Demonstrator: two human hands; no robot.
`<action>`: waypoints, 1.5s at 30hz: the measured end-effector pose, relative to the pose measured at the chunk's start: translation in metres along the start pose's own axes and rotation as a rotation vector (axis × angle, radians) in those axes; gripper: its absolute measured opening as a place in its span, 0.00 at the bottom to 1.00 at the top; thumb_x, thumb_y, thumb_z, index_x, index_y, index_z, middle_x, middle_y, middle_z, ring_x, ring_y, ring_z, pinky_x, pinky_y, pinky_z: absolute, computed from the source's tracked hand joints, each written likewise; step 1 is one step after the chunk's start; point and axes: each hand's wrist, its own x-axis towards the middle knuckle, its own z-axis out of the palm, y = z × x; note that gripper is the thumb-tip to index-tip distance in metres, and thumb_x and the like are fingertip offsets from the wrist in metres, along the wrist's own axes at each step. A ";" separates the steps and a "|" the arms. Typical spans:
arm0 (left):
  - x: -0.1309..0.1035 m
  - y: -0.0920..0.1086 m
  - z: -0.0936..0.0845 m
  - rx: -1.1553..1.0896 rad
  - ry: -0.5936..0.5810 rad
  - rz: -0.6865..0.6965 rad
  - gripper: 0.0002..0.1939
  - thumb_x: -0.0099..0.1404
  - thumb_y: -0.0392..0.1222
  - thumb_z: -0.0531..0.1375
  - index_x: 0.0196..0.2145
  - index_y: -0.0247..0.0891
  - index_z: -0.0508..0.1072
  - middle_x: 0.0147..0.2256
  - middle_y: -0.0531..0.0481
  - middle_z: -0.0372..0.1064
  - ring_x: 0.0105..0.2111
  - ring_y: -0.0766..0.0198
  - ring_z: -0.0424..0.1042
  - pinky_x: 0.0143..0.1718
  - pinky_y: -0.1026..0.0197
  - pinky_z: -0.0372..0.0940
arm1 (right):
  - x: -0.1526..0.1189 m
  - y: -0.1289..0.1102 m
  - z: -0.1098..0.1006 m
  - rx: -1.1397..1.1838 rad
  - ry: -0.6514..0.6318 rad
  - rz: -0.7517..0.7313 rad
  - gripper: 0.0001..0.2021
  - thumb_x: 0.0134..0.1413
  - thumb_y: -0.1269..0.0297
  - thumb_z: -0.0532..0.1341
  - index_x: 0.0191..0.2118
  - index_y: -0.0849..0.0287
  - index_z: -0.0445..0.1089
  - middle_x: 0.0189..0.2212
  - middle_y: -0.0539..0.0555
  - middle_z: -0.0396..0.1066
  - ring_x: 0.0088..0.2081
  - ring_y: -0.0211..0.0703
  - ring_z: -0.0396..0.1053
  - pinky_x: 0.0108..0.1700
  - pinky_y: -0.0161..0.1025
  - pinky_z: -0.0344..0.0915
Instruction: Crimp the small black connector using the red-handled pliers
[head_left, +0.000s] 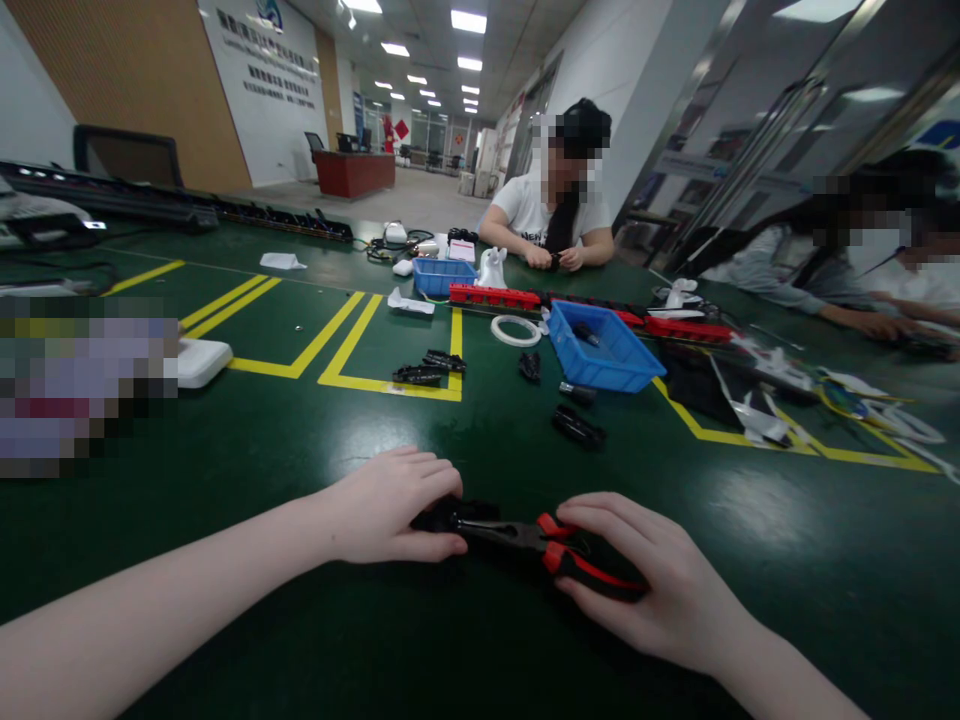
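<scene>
Left hand point(390, 508) pinches a small black piece point(435, 516) between thumb and fingers, at the near side of the green table point(360, 432). The right hand point(664, 578) has its fingers and thumb around the red and black handles of the pliers point(517, 535), and their long nose points at the black piece. Past the hands, a lumpy black part point(578, 427) lies near a blue tray point(609, 370).

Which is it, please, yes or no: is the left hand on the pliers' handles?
No, the right hand holds the handles; the left hand holds a black part.
</scene>
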 end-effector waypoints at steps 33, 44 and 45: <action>0.000 0.002 -0.001 0.000 0.007 -0.003 0.13 0.67 0.47 0.62 0.45 0.39 0.70 0.38 0.51 0.72 0.37 0.59 0.72 0.40 0.57 0.62 | 0.002 0.007 0.000 -0.058 0.001 -0.015 0.20 0.56 0.61 0.65 0.54 0.55 0.67 0.46 0.57 0.75 0.44 0.45 0.76 0.44 0.42 0.75; -0.001 0.002 -0.003 -0.024 0.013 0.016 0.12 0.68 0.47 0.61 0.46 0.39 0.70 0.38 0.51 0.73 0.38 0.60 0.73 0.42 0.56 0.64 | 0.003 0.009 -0.004 -0.111 0.048 -0.012 0.20 0.56 0.62 0.64 0.55 0.54 0.67 0.46 0.58 0.76 0.44 0.48 0.76 0.43 0.44 0.75; -0.001 0.002 -0.003 -0.022 0.015 0.019 0.12 0.68 0.47 0.60 0.46 0.39 0.70 0.38 0.51 0.73 0.38 0.60 0.73 0.42 0.56 0.64 | 0.003 0.009 -0.004 -0.117 0.055 -0.003 0.20 0.56 0.62 0.64 0.54 0.54 0.67 0.46 0.58 0.76 0.44 0.49 0.76 0.43 0.45 0.75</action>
